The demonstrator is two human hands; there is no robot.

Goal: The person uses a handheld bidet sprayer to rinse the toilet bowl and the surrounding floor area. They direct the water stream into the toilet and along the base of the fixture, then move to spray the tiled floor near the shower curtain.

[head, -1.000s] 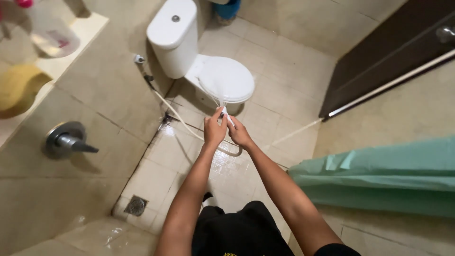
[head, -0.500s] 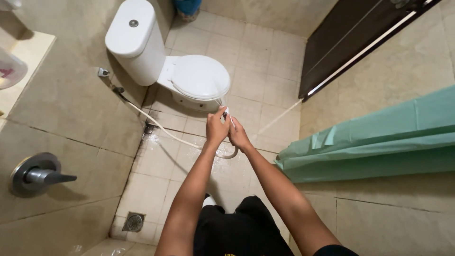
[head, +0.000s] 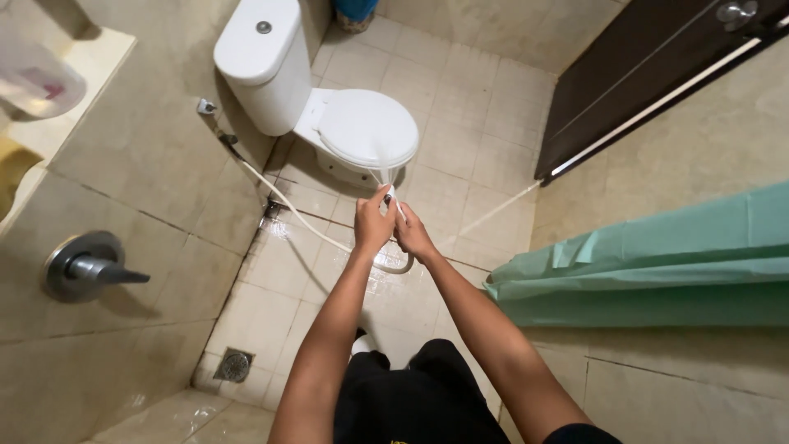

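Change since earlier: the view has swung, so the toilet sits further right and lower in the picture and the wall ledge at upper left shows again; both hands stay together on the sprayer in much the same pose.
Nearest: the person's black-clothed lap and two bare forearms reach forward over wet floor tiles (head: 386, 288), with a square floor drain (head: 235, 365) near the left wall.
Left hand (head: 374, 224): closed around the bidet sprayer head (head: 389, 197), thumb up near its tip.
Right hand (head: 413, 236): curled under and beside the sprayer, touching the left hand; which fingers press the trigger I cannot tell.
Sprayer: held between the hands, aimed at the toilet; a thin fan of water leaves it toward the front of the closed toilet lid (head: 367, 127).
Hose (head: 283, 205): white, runs from a wall valve (head: 206, 107) down across the floor and loops below the hands.
Progress: spraying looks under way; floor near the bowl base is already wet, the lid and cistern (head: 256, 49) show no clear wetness.
Sides: chrome wall tap (head: 90, 267) left, green shower curtain (head: 657, 255) right.
Far: dark door (head: 657, 74) and a blue item by the far wall.
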